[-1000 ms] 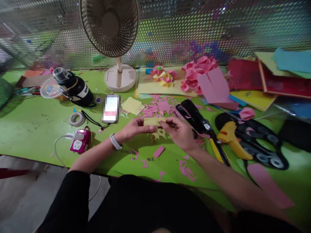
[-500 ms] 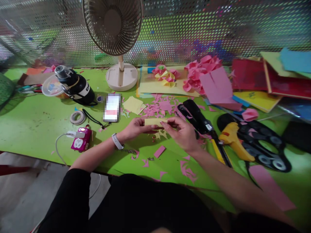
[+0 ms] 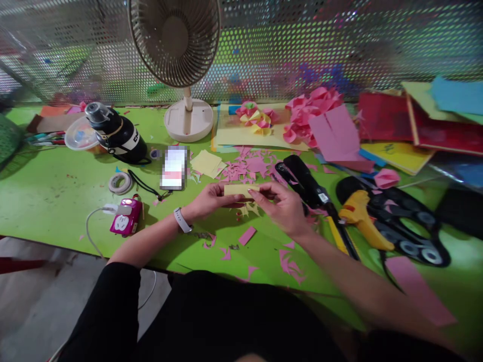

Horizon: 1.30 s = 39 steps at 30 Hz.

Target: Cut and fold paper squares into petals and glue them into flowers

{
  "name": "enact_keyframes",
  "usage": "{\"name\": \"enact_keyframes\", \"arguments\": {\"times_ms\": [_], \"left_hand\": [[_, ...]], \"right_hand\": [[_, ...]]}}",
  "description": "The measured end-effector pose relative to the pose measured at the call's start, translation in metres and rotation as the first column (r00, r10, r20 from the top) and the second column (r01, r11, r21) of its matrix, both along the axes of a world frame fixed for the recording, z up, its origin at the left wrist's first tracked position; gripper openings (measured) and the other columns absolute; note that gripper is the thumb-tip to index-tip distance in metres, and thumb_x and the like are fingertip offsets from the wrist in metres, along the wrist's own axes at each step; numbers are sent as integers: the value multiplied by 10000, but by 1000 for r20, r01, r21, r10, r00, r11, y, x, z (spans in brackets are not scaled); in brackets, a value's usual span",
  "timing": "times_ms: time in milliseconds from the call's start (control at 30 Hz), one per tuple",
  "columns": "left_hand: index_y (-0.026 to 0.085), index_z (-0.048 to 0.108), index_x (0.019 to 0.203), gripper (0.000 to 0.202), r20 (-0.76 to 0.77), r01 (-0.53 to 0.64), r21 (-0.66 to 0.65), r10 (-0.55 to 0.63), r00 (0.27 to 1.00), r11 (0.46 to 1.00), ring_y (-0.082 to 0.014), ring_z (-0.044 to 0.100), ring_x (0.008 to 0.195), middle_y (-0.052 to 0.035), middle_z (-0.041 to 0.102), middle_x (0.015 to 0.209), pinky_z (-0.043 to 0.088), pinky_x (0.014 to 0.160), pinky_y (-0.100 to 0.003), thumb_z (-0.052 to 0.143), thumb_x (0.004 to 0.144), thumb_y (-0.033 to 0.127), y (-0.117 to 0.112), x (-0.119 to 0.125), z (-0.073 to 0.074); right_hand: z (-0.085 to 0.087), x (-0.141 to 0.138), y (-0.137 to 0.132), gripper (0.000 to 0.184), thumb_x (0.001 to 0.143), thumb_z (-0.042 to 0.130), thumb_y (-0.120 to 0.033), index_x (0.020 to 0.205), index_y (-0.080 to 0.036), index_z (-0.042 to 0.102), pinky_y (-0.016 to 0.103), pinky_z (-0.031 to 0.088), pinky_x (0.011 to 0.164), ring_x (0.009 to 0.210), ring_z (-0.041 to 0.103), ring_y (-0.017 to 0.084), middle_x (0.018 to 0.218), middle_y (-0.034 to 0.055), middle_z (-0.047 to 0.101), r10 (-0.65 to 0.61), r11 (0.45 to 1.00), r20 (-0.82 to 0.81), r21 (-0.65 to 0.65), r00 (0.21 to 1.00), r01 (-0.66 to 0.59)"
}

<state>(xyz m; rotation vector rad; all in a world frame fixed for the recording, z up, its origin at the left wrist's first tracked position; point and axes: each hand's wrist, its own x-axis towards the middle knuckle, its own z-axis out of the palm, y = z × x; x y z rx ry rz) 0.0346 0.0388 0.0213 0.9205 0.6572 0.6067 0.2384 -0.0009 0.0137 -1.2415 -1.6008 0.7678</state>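
Note:
A folded piece of yellow paper (image 3: 238,190) is held level above the green table (image 3: 158,241). My left hand (image 3: 216,197) pinches its left end, thumb along the lower edge. At its right end, my right hand (image 3: 281,203) grips it between thumb and fingers. Yellow paper scraps (image 3: 249,209) lie just below the hands. Behind them are a stack of yellow paper squares (image 3: 207,163) and a heap of pink paper scraps (image 3: 256,165). A small pink paper strip (image 3: 247,236) rests nearer my body.
A fan (image 3: 188,120), a black bottle (image 3: 118,133), a phone (image 3: 174,168), a tape roll (image 3: 120,183) and a pink power adapter (image 3: 127,217) stand left. Pink paper flowers (image 3: 315,110) sit behind. To the right lie a black hair straightener (image 3: 307,176) and a yellow glue gun (image 3: 362,216).
Both hands keep their hold on the yellow paper in nearly the same place. The right thumb has shifted very slightly left along it.

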Motion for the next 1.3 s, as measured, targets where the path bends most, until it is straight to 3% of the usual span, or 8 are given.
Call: {"name": "enact_keyframes", "arguments": {"times_ms": [500,733,1033,1167,1300], "left_hand": [[88,738,1013,428,-13,-13,-21,13,1000,1000,-165,733,892,-131,756,1027,552,929,-350,860,680,327,0,0,-5],[78,736,963,444,-58,-34,-33,32,998,999,-135,725,818,-108,767,939,565,870,-318,877,639,348,-1,3,4],[83,737,957,439,-62,-50,39,52,997,998,-116,715,786,-91,767,886,575,826,-286,865,655,374,0,2,1],[85,735,992,449,-77,-37,37,39,996,999,-109,718,785,-102,769,938,575,803,-259,858,668,370,-1,3,2],[74,725,1000,459,-93,-31,48,36,995,998,-112,723,776,-117,768,965,584,783,-255,857,667,362,0,2,5]], "right_hand": [[2,-1,-1,201,862,680,-419,817,-223,675,294,517,518,623,618,169,751,22,688,-2,995,-6,-95,1000,1],[1,-1,-1,218,862,670,-439,795,-232,656,308,518,520,630,607,176,749,28,676,4,991,-12,-134,1000,-6],[-1,1,2,316,833,714,-467,956,-226,549,303,540,629,753,631,175,880,31,635,-65,985,-159,-169,985,38],[0,0,3,312,848,677,-517,870,-229,562,283,486,529,630,579,156,765,10,605,5,968,-99,-247,995,-29],[2,-2,5,323,853,666,-528,779,-228,573,299,486,551,612,553,157,709,4,585,19,984,-74,-176,997,-32]]}}
